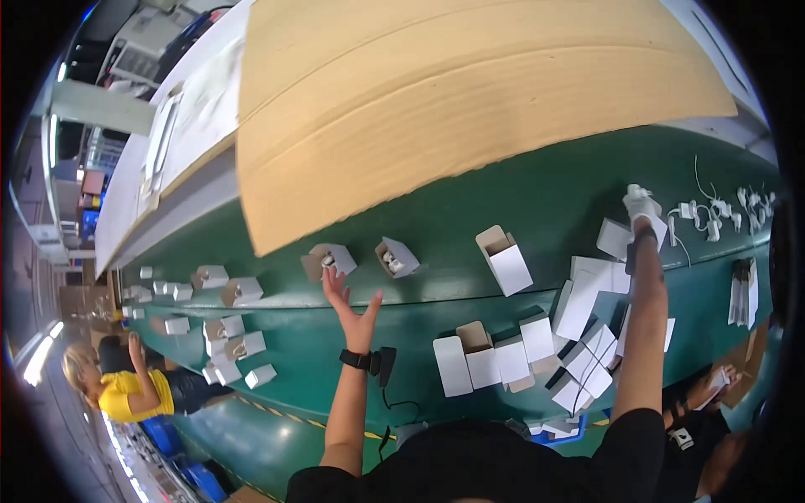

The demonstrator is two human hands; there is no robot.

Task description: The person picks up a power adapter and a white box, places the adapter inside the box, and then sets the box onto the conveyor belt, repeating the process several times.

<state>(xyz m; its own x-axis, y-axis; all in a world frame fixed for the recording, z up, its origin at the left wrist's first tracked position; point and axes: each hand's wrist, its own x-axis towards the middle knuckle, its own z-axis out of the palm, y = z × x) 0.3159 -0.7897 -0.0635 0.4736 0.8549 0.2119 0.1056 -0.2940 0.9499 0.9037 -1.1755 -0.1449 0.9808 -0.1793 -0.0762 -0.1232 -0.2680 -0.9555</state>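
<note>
My left hand (352, 317) is open, fingers spread, its fingertips at the near side of an open white box (342, 256) with a small white item inside. Whether they touch the box I cannot tell. Just to the right stands another open box (397, 258), also with a white item in it. An open tall white box (508, 267) stands between my hands. Stretched far to the right, my right hand (641, 210) looks covered in white and closes round a small white item (637, 192). Beyond it lie several white plugs with cables (713, 216).
A large cardboard sheet (470, 101) overhangs the green bench (579, 168). White boxes (511, 356) are heaped near me at centre right. More small boxes (222, 335) spread leftward. A person in yellow (134, 390) stands far left; another person's hand (721, 377) is lower right.
</note>
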